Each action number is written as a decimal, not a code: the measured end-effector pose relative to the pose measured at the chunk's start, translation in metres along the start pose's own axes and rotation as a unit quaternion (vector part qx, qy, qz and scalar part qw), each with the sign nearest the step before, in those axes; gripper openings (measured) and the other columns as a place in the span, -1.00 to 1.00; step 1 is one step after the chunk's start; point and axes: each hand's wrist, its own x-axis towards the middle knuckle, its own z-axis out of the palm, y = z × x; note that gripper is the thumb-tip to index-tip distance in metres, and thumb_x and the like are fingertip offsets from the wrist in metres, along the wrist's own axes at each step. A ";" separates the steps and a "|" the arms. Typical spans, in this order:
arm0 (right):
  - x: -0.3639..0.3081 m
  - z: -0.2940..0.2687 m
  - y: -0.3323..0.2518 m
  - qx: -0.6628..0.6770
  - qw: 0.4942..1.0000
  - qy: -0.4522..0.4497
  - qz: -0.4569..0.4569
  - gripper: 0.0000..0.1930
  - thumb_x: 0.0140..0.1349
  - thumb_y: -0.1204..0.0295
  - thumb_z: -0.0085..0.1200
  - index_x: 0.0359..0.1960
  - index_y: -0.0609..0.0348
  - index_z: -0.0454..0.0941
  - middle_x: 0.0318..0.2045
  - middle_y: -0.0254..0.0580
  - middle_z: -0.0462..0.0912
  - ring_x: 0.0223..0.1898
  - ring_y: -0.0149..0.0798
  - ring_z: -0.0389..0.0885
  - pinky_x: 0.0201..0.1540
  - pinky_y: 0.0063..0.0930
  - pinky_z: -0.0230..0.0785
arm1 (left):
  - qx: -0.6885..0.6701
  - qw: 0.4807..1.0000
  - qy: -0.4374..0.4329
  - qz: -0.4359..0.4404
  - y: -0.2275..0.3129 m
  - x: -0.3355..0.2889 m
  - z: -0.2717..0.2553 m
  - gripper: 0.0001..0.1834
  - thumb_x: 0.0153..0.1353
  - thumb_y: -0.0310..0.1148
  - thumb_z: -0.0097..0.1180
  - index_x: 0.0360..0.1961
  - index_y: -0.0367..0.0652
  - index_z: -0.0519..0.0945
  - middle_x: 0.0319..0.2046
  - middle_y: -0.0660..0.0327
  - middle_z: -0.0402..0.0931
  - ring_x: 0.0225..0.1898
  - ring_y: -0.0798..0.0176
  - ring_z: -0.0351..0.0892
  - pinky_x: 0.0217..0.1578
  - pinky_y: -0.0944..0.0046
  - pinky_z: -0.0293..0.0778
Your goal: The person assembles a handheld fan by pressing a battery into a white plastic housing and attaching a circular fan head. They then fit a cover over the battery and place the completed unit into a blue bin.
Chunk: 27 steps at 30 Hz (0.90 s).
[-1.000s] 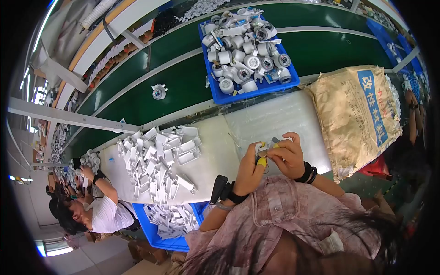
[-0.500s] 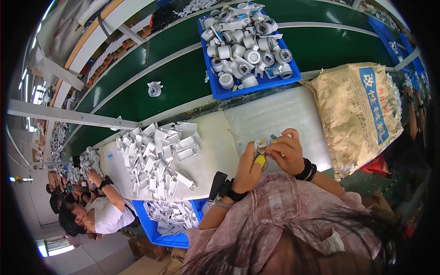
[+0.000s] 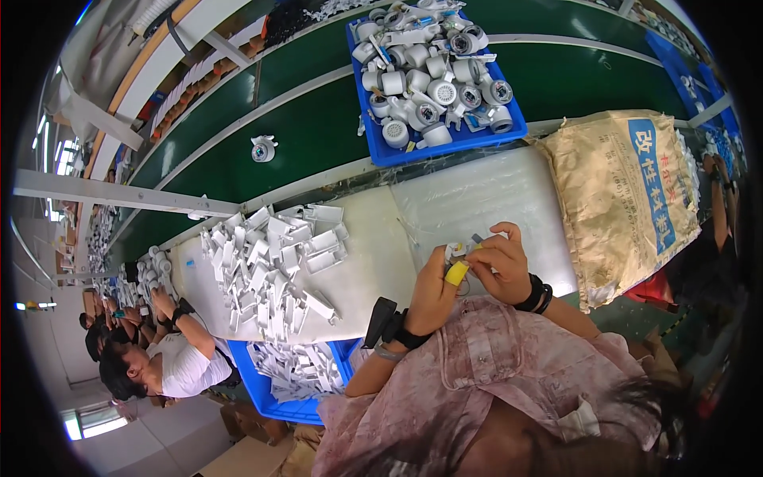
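Observation:
My left hand (image 3: 433, 294) and my right hand (image 3: 502, 264) meet over the white bench top (image 3: 469, 199), both closed around one small white plastic part (image 3: 458, 253). A yellow cot (image 3: 456, 273) covers a finger of my left hand just under the part. A black band sits on each wrist. Left of my hands lies a heap of white plastic brackets (image 3: 270, 258) on the bench.
A blue tray (image 3: 439, 75) of round white housings rests on the green conveyor (image 3: 310, 127), with one loose housing (image 3: 263, 148) farther left. A tan woven sack (image 3: 628, 191) lies at right. A blue bin (image 3: 294, 378) of white parts hangs below the bench. Another worker (image 3: 159, 366) sits at left.
My hands stay together on the small part, with only slight finger movement. The worker at left has shifted a little.

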 end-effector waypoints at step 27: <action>0.107 0.041 0.161 0.022 0.977 -0.098 0.190 -0.79 0.11 0.55 0.11 -0.18 0.20 0.51 -0.34 -0.12 0.55 -0.32 -0.16 0.58 -0.31 -0.35 0.42 | -0.051 0.956 0.289 0.027 -0.043 0.156 -0.260 -0.80 0.37 -0.36 -0.22 -0.12 -0.18 0.41 -0.41 0.19 0.58 -0.53 0.38 0.54 -0.56 0.39 0.53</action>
